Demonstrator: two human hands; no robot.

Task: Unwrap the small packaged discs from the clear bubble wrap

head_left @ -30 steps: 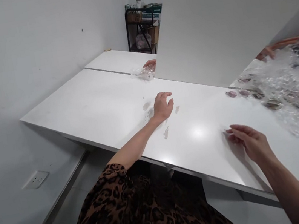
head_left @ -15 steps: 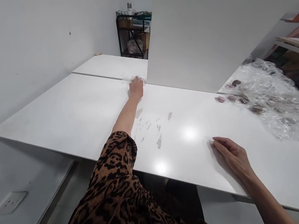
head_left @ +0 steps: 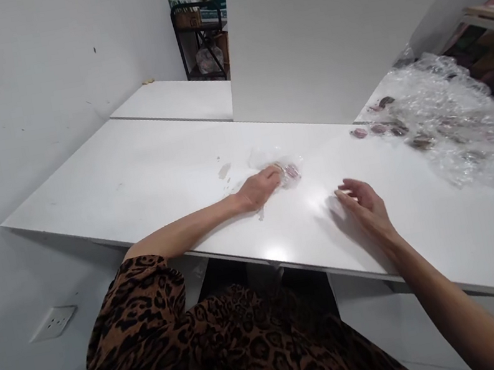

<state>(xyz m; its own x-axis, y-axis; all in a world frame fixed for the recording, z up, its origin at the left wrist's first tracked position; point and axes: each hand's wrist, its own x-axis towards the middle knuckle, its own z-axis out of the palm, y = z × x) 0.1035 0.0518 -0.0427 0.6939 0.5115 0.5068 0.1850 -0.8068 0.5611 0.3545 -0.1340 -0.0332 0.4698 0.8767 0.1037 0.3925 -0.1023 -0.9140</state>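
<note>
Near the middle of the white table point(head_left: 139, 165), my left hand point(head_left: 258, 189) is closed on a clear plastic packet point(head_left: 291, 172) with a small pinkish-purple item inside. The wrapper spreads thinly past my fingertips. To the right, my right hand point(head_left: 367, 206) hovers low over the tabletop with loosely curled fingers, thumb and fingers apart. Nothing shows in its grasp. Greyish smudges point(head_left: 224, 171) mark the surface just behind my left hand.
A heap of clear plastic packets point(head_left: 458, 118) with pink and dark items lies at the right. A tall white panel point(head_left: 298, 37) stands along the table's far edge. Behind is a black shelf rack point(head_left: 199, 29) with boxes. A wall point(head_left: 42, 67) borders the left.
My left hand has come back from the table's far side toward the middle, bringing the plastic packet. My right hand stays near its place, its fingers slightly more spread. The view has shifted.
</note>
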